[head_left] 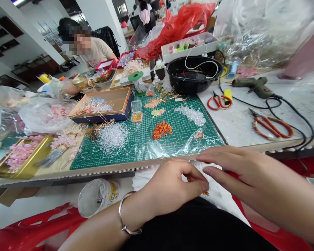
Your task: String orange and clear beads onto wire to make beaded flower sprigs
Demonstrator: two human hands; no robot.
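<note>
My left hand is below the table edge over my lap, its fingers pinched together on a small orange and gold beaded piece that is mostly hidden. My right hand lies just to its right with fingers stretched out flat, the fingertips close to the left hand's pinch, holding nothing. A white cloth lies under both hands on my black-clad lap. On the green cutting mat above are piles of clear beads, orange beads and more clear beads.
A black bowl stands at the back, a glue gun and two orange-handled scissors lie to the right. A brown box and gold tray sit left. Another person sits across. A plastic jar lies below the table.
</note>
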